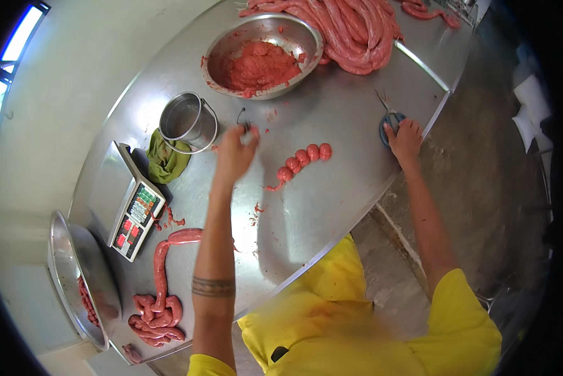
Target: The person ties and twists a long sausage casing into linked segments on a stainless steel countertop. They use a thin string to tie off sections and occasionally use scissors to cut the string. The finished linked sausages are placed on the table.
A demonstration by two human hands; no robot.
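My left hand (236,153) is over the steel table, its fingers closed near a thin dark strand (241,115); whether they pinch it or something else small is hard to make out. At the table's right edge, my right hand (405,143) is closed at the blue-grey handles of a pair of scissors (389,117), whose blades point away from me. Between my hands lies a short chain of round sausage links (304,160) with a thin casing tail. Left of my left forearm, a long filled sausage (161,269) runs down into a coiled heap.
A steel bowl of minced meat (262,94) stands at the back, beside a large pile of sausage (350,34). Farther left are a steel pail (207,135), a green cloth (167,164), a digital scale (133,216) and a tilted steel basin (96,263) holding small links.
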